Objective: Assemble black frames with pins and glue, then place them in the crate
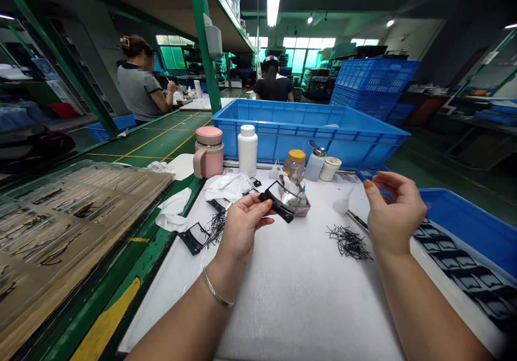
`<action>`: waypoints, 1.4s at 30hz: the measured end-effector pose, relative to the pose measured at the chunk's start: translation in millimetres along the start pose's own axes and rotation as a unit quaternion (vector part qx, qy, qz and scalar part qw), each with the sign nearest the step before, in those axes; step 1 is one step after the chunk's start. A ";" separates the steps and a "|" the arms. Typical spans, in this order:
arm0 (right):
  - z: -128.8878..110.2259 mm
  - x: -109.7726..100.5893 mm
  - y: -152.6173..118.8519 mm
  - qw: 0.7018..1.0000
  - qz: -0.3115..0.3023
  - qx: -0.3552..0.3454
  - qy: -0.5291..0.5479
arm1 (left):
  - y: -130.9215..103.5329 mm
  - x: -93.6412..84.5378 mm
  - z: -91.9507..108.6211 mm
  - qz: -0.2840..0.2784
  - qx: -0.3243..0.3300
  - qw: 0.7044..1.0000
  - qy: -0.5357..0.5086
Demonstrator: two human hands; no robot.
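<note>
My left hand (pixel 241 226) pinches a black plastic frame with a clear window (pixel 278 203) between thumb and fingers, above the white work surface. To the right, my right hand (pixel 393 210) is raised with curled fingers, thumb tip close to the index tip. Whatever may be between them is too small to make out. Below it lies a pile of thin black strips (pixel 349 242). A pen-like tool (pixel 357 219) lies partly behind the right hand. Left of my left hand, another black frame (pixel 195 238) rests beside a second pile of black strips (pixel 217 226).
A pink mug (pixel 209 153), white bottle (pixel 247 151), yellow-lidded jar (pixel 295 162) and pump bottle (pixel 315 164) stand before a large blue crate (pixel 283 116). Several black frames (pixel 464 266) lie at right. A compartment tray (pixel 81 205) sits left. Two people work farther back.
</note>
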State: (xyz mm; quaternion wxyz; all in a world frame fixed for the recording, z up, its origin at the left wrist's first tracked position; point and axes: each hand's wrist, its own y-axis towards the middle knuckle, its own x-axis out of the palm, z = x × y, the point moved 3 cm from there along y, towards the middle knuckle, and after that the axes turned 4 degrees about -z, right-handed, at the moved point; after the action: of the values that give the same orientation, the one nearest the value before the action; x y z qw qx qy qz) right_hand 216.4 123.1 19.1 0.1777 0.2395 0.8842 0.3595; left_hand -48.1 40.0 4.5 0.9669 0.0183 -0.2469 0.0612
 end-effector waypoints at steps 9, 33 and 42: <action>-55.7 80.3 -22.0 0.933 -0.345 -0.004 -0.104 | 4.4 -5.6 -0.8 0.005 0.048 0.998 0.049; -66.9 36.0 -29.2 0.924 -0.184 0.141 0.304 | 2.3 4.8 -17.2 -0.122 -0.077 0.983 0.117; -64.0 37.8 -30.1 0.923 -0.187 0.153 0.299 | 3.5 5.3 -17.1 -0.117 -0.081 0.984 0.108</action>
State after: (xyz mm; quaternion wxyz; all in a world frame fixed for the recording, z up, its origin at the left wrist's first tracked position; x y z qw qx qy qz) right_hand 145.3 89.8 35.5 -0.0693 -0.0240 0.9692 0.2352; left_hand -35.8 45.1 -8.0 0.9867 -0.0383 -0.1412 -0.0709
